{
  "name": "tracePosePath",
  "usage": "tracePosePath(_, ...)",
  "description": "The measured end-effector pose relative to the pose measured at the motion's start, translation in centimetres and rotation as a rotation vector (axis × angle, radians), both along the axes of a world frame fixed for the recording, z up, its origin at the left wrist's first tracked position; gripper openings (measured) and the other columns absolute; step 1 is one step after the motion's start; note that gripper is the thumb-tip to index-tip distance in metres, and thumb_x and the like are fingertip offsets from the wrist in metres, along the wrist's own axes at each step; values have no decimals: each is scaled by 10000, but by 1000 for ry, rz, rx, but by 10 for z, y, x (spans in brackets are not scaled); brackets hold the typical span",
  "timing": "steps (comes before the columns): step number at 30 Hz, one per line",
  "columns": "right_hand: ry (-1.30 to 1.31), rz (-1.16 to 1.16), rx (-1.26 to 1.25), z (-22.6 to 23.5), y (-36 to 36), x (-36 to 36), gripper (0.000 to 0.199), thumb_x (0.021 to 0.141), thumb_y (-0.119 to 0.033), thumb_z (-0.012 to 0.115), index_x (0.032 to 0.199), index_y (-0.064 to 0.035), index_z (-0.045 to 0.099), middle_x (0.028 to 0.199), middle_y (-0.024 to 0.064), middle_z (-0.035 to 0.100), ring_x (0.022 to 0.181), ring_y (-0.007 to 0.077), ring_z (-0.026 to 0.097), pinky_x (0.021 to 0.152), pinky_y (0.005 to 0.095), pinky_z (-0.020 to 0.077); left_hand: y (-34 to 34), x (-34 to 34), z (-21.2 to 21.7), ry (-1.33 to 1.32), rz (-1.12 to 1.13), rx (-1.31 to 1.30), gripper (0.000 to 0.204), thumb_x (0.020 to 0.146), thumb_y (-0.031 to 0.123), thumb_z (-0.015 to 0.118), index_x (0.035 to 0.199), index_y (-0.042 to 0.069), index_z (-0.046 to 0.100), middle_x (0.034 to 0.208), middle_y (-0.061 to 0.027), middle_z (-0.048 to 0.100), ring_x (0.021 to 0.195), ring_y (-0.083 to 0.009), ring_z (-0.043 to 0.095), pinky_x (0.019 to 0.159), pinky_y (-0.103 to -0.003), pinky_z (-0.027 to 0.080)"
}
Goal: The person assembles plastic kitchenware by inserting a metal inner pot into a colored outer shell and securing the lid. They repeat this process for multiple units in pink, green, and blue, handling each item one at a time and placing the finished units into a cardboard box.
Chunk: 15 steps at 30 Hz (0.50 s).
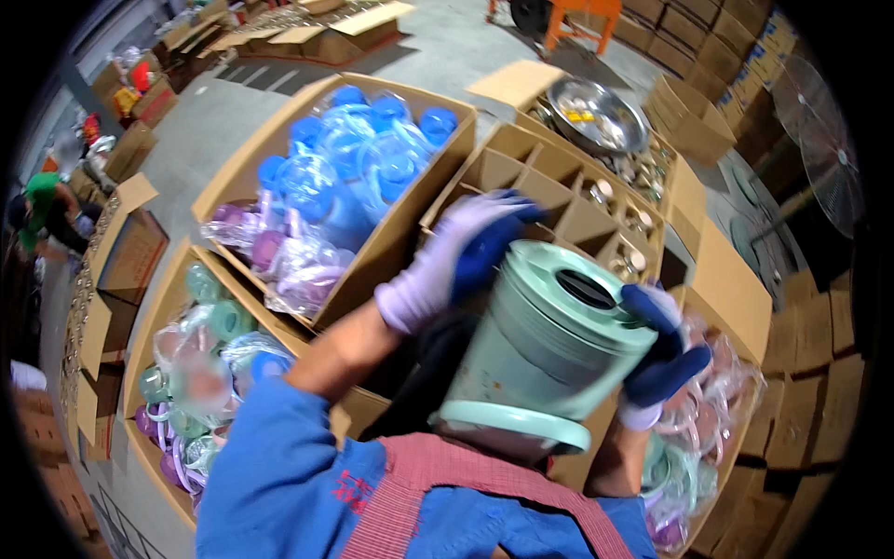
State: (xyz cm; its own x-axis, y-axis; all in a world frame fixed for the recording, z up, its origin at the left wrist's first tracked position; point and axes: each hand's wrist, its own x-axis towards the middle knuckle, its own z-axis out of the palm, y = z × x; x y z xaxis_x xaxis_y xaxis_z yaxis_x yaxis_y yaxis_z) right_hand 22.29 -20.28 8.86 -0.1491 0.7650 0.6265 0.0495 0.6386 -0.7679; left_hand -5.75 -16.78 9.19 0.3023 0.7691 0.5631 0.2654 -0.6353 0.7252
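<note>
A mint-green plastic container (549,345) with a ribbed upper band tilts in front of my chest. Its round lid (582,284) faces up and has a dark oval opening. A curved band of the same green runs around the lower end. My right hand (663,345), in a lilac glove with a dark blue palm, grips the lid's right edge. On the other side my left hand (470,252), gloved alike, is raised just off the container. Its fingers are stretched out and a little blurred, with nothing seen in them.
A carton (442,154) of bagged blue and purple plastic jugs stands ahead left. Beside it is a divided carton (503,158) with small glass jars and a steel bowl (596,116). Cartons of wrapped pastel cups flank me. A fan (824,140) stands right; another person (47,210) is far left.
</note>
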Motion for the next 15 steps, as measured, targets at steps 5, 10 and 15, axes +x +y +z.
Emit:
tracePosePath(5,147,201,-193,-10,0,-7,585,1043,-422,335,1108,60,658,1137,170,672,1138,310,600,1039,409,418,12,-7,7,80,-407,61,350,984,224,438,1223,69,641,1325,-97,597,1303,-319,482,1131,-454,299)
tracePosePath(10,471,174,-457,12,5,-26,742,1030,-535,242,1114,74,659,1132,197,677,1124,321,606,1056,389,407,-31,27,58,94,-195,328,312,929,166,560,1211,60,638,1245,-128,632,1177,-313,587,1078,-436,399)
tracePosePath(15,-185,86,-83,26,-9,-10,577,1036,-354,277,1109,56,676,1083,181,699,1078,284,634,1031,394,423,4,4,35,56,-541,-97,314,911,261,607,1133,50,672,1128,-150,677,1072,-359,621,963,-452,466)
